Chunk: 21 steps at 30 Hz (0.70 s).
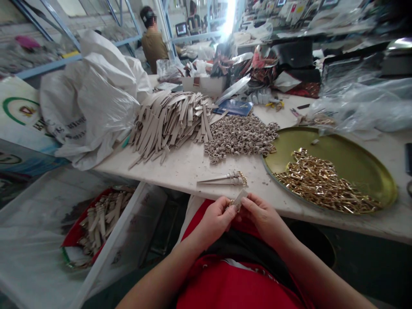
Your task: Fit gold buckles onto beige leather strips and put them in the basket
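Close to my body, just off the table's front edge, my left hand (220,216) and my right hand (260,212) meet around a short grey-beige strap (240,197). Both hands are closed on it between thumbs and fingers. A bit of gold metal, apparently a buckle, shows by my left fingertips; the rest of the strap is hidden by the hands. Just beyond them, several straps with gold buckles (223,177) lie together on the table. Past those spread a heap of small strap loops (241,135) and a large pile of loose straps (170,120).
At the right, a round gold tray (363,156) holds a mound of gold buckles (325,184). A bin (128,227) below left contains a red bag with finished-looking straps (99,223). White sacks (93,94) stand left. Plastic wrap (363,103) lies back right; a person (154,43) sits farther off.
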Tool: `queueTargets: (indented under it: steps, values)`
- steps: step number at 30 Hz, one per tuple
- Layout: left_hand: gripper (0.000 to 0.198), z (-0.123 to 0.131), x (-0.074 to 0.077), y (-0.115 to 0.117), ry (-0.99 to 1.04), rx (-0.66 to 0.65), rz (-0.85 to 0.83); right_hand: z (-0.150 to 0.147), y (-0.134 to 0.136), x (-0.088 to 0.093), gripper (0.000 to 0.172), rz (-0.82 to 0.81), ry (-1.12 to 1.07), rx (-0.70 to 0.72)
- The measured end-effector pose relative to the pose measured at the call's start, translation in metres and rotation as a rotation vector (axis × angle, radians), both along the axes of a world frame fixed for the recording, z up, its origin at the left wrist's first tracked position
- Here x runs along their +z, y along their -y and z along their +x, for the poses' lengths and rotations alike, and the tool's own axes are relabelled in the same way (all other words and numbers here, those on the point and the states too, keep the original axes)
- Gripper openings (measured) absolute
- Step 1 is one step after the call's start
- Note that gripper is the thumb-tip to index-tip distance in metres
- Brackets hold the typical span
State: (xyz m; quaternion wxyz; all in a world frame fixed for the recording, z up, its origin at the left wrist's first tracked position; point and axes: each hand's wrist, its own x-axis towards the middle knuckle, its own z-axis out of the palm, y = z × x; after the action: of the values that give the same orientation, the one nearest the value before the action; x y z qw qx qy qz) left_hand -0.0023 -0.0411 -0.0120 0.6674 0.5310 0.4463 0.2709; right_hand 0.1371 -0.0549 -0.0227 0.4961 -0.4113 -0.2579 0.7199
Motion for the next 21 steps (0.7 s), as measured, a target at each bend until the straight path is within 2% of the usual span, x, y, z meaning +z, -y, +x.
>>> queueTargets:
  steps: [5,7,10,12,14,17,19,21]
  values:
    - [0.026,0.002,0.003,0.007,-0.027,0.054,0.043,-0.004,0.002,0.004,0.023,0.023,0.050,-0.008]
    - [0.025,0.004,0.004,0.010,-0.054,0.083,0.068,-0.004,0.006,0.004,0.022,0.107,0.250,-0.080]
    - [0.023,0.004,0.006,0.012,-0.117,0.123,0.157,-0.002,0.013,0.002,0.014,0.388,0.679,-0.258]
    - [0.024,0.003,0.008,0.011,-0.135,0.125,0.195,0.001,0.015,0.002,0.008,0.547,0.835,-0.273]
    - [0.026,0.001,0.011,0.008,-0.104,0.084,0.176,0.004,0.014,0.002,0.006,0.566,0.844,-0.191]
    - [0.031,-0.002,0.016,-0.001,-0.036,0.013,0.097,0.008,0.007,0.007,0.012,0.452,0.672,-0.041]
    - [0.035,-0.002,0.016,-0.011,-0.031,0.039,0.063,0.012,-0.002,0.010,0.016,0.434,0.589,0.044]
    - [0.032,-0.001,0.014,-0.022,-0.018,0.076,0.034,0.022,-0.018,0.011,0.020,0.480,0.603,0.168]
